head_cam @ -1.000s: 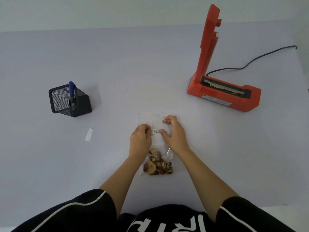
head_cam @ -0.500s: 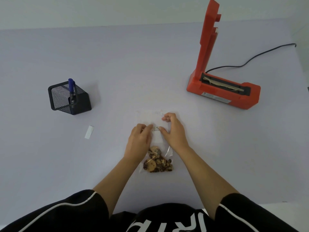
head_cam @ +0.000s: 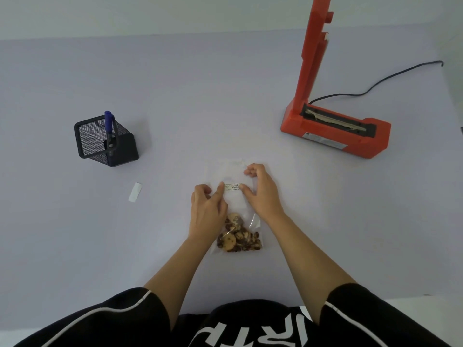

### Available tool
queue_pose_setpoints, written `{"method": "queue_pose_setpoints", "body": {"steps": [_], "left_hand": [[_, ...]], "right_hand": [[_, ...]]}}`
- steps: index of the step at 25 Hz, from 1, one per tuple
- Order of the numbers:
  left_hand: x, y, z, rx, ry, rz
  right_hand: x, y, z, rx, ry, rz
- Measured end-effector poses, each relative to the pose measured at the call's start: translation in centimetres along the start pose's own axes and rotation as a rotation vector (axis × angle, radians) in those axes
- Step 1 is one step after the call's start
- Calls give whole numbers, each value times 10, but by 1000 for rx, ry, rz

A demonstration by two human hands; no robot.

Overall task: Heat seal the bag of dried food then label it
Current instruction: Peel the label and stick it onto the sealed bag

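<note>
Both hands rest on a clear bag (head_cam: 238, 204) lying flat on the lavender table (head_cam: 175, 96): left hand (head_cam: 208, 209) pressing its thumb on the left end of a small white label (head_cam: 233, 187), right hand (head_cam: 260, 191) pressing the label's right end, fingers curled, neither hand gripping anything. Dried food (head_cam: 238, 236) fills the bag's end nearest the wrists. Left of the left hand lies a white paper strip (head_cam: 135, 192); beyond it, a black mesh holder (head_cam: 105, 141) containing a blue pen (head_cam: 109, 123). Far beyond the right hand stands an orange heat sealer (head_cam: 333, 126), arm raised, its black cord (head_cam: 388, 81) trailing away.
</note>
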State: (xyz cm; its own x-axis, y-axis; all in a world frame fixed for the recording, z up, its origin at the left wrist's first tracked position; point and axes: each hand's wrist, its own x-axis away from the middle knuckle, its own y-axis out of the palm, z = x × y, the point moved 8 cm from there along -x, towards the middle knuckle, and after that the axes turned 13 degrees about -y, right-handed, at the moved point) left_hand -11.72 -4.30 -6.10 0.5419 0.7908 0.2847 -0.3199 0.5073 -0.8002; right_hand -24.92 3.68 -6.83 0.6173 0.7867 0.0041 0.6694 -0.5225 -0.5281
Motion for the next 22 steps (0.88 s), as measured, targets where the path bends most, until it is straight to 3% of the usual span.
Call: {"method": "queue_pose_setpoints", "body": {"steps": [5,9,22], "left_hand": [[-6,-1,11,-123,-39,-54],[-5,8,11,-282,5,-82],[5,11,4,-331,76,-90]], "right_hand": [[-1,-2,-3,-16,12,51],[-3,3,0,120,7,109],[2,8,-7,325,-77,126]]}}
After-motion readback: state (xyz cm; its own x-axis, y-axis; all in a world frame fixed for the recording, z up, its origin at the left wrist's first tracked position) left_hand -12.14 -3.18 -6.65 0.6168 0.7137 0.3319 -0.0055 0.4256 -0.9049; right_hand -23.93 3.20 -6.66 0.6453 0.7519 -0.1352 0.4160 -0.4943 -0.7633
